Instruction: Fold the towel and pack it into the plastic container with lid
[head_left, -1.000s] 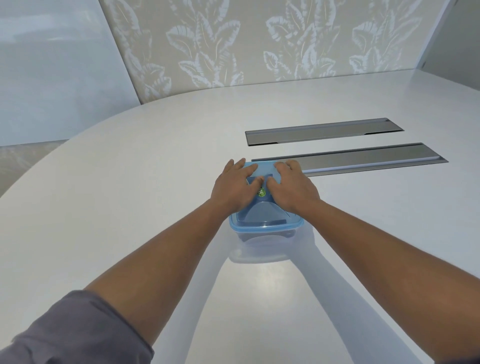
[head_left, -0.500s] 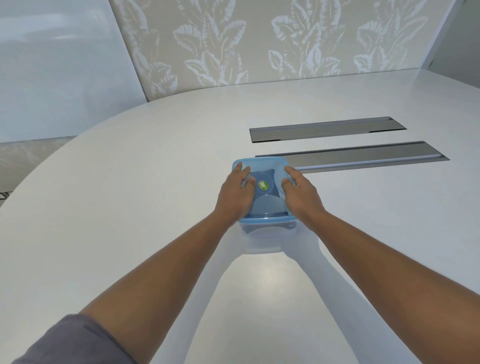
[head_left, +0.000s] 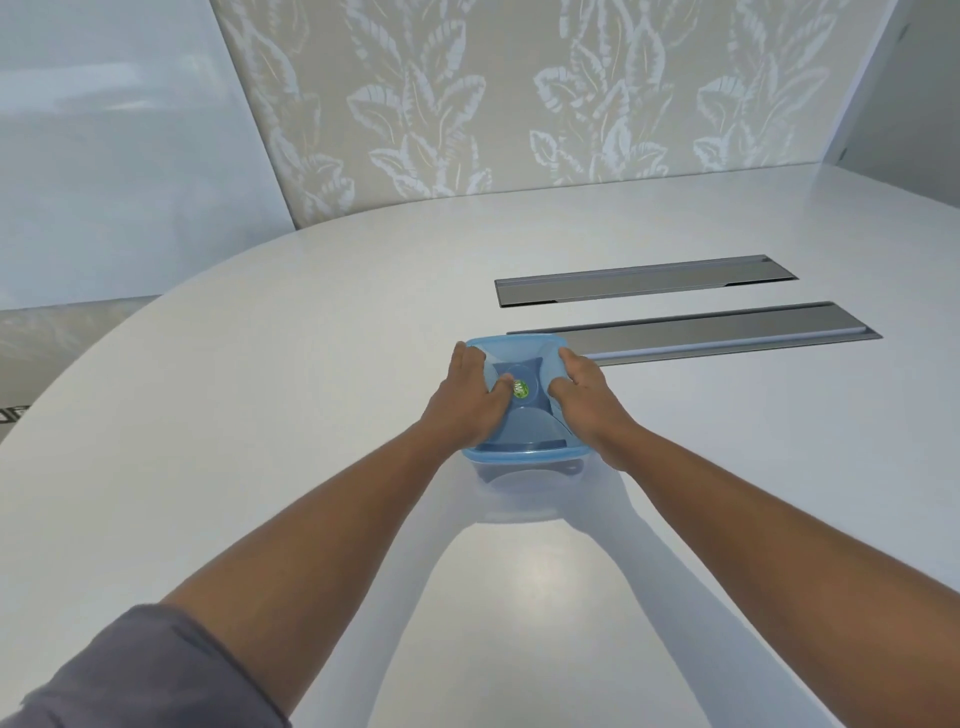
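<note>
A clear plastic container (head_left: 519, 475) stands on the white table (head_left: 260, 395), closed by a translucent blue lid (head_left: 524, 436) with a small green sticker (head_left: 520, 387). A dark folded towel shows faintly through the lid. My left hand (head_left: 467, 400) lies on the lid's left side, fingers wrapped over the edge and thumb near the sticker. My right hand (head_left: 584, 395) presses the lid's right side the same way. Both hands hold the container by its lid.
Two long grey metal cable-slot covers (head_left: 644, 278) (head_left: 722, 330) are set flush into the table behind and right of the container. A leaf-patterned wall panel (head_left: 519, 93) rises beyond the table's curved far edge.
Both hands slid from the lid's centre outward to its left and right edges. The container now sits a little farther from me, near the closer slot cover.
</note>
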